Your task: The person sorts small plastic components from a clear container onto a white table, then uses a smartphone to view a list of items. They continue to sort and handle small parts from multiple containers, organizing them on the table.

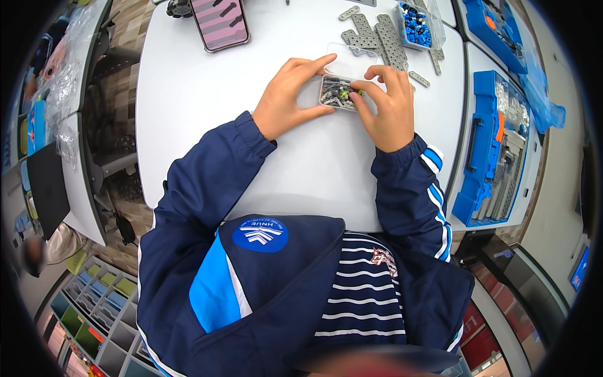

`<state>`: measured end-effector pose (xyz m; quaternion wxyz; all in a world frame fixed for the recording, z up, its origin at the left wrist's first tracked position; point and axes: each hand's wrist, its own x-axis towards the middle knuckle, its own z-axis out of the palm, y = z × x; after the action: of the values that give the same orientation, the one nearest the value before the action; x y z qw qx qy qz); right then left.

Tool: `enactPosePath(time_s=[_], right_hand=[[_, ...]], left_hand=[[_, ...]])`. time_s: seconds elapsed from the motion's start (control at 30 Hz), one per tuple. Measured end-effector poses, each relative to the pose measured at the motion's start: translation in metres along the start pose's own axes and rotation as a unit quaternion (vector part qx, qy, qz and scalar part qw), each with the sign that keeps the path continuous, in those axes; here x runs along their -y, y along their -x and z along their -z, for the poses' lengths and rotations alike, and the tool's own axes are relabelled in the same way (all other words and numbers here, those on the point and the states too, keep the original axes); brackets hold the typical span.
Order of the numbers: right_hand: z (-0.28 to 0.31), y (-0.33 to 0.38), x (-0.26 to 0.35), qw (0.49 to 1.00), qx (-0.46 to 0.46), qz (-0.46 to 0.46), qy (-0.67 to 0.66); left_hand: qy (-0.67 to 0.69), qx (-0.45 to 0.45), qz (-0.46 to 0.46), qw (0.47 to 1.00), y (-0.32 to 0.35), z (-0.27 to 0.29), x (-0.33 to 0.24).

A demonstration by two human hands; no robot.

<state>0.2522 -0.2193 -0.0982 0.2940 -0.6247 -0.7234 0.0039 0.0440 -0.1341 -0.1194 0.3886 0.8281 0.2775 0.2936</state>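
Observation:
A small clear plastic box [338, 107] stands on the white table, its transparent lid [339, 61] raised on the far side. Inside lie many small black and grey connector pieces [335, 92], with some yellow-green among them. My left hand [284, 99] steadies the box from the left, thumb at its near edge and index finger by the lid. Over the right part of the box, the thumb and index finger of my right hand [388, 113] come together among the pieces. Whatever sits between those two fingertips is too small to make out.
Beyond my right hand lie grey perforated beams [391, 44] and a clear box of blue and black pins [416, 28]. A phone [220, 24] rests at the far left. On the right stands an open blue case [482, 125] of parts, with another blue case [496, 41] behind it.

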Motion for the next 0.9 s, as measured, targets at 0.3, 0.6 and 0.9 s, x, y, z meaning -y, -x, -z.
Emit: enactPosePath(time_s=[0.3,0.6,0.9], right_hand=[[-0.002,-0.001,-0.005,0.999,0.023,-0.007,-0.034],[0.0,0.001,-0.013,0.98,-0.032,-0.06,-0.189],[-0.007,0.011,-0.021,0.854,-0.047,-0.249,-0.454]], left_hand=[[0.007,0.0,-0.01,1.0,0.0,0.0,0.002],[0.012,0.012,-0.011,1.0,0.0,0.002,0.0],[-0.075,-0.051,-0.095,0.991,-0.001,0.0,-0.004]])
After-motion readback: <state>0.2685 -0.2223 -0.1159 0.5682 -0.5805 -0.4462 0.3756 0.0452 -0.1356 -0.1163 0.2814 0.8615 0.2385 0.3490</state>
